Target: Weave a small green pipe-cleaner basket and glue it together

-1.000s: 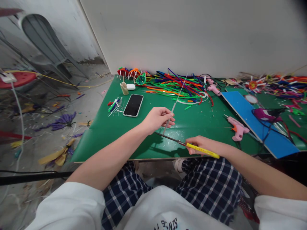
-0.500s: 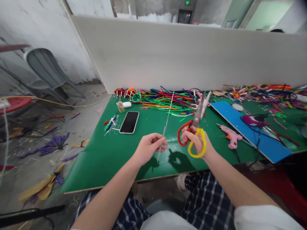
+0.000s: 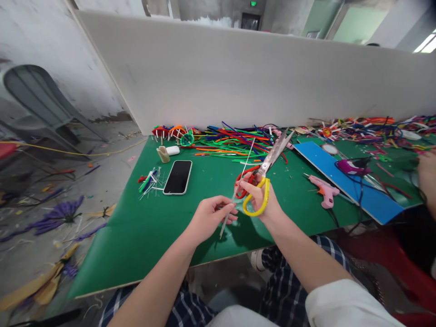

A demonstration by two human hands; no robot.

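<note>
My left hand pinches a thin whitish stick between thumb and fingers over the front part of the table. Its long end slants up and away; a short greyish end pokes out below the hand. My right hand has its fingers through a pair of scissors with one red and one yellow handle. The blades point up and away to the right, a little apart. The right fingertips are close to the stick, just above my left hand; whether they touch it I cannot tell.
On the green table lie a phone, small cut pieces, a pile of coloured pipe cleaners, a pink glue gun and a blue board. A white partition stands behind. Another person's hand shows at far right.
My right hand has moved left with the scissors, up to the stick and my left hand. The scissors have tilted further right. Another person's hand has come into view at the right edge.
</note>
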